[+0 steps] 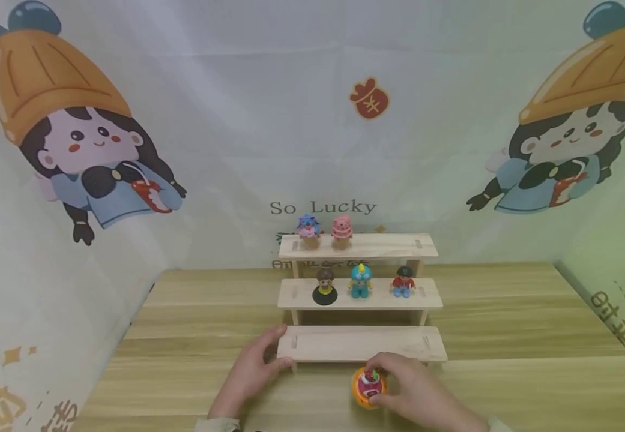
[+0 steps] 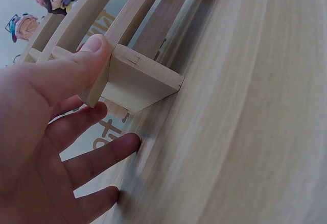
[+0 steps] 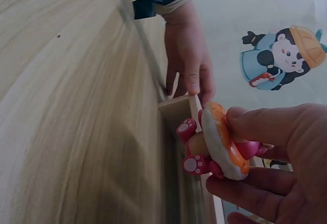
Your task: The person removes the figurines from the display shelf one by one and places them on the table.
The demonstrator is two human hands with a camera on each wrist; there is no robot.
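A three-tier wooden display shelf [image 1: 355,345] stands on the table. My left hand [image 1: 255,366] holds the left end of its lowest board. In the left wrist view, the thumb lies on the board [image 2: 104,78] and the index finger is under its end, with the other fingers spread. My right hand [image 1: 412,384] pinches a toy figure [image 1: 369,387] in front of the lowest tier. The right wrist view shows this toy figure [image 3: 222,142] with an orange-and-white ring around its body and pink feet with paw pads. My fingers cover part of it.
On the top tier stand a blue cone figure [image 1: 309,228] and a pink cone figure [image 1: 341,230]. The middle tier bears a brown-haired figure [image 1: 325,282], a teal figure [image 1: 361,283] and a red-jacketed figure [image 1: 402,282]. A printed cloth [image 1: 226,120] hangs behind the wood-grain table [image 1: 507,336].
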